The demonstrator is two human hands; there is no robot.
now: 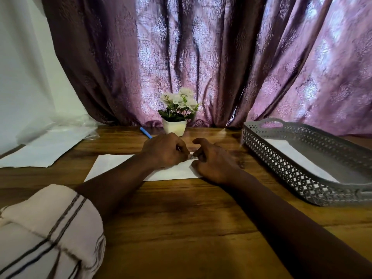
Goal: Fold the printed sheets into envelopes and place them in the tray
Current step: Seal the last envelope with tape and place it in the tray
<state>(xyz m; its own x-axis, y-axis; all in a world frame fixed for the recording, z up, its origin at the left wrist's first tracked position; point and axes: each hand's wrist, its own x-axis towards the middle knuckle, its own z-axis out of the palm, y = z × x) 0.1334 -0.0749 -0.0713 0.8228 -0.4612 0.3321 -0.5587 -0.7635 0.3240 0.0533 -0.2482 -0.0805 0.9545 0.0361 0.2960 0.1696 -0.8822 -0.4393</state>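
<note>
Your left hand (165,151) and right hand (213,160) meet knuckles-up over the sheet (112,164), the curled fingers of both pinching its far edge (the pinch itself is blurred).

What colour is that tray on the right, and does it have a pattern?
The tray is grey, with lattice-pierced walls; the head view shows it.

Sheet (112,164) mid-worktop (181,208), left hand (165,151) and right hand (213,160) on its 1 o'clock part. Flower pot (174,127) at 12 behind it, pen (145,132) at 11 beside the pot. Tray (281,170) at 3, folded paper (291,154) inside. Loose papers (40,152) at 9.
</note>
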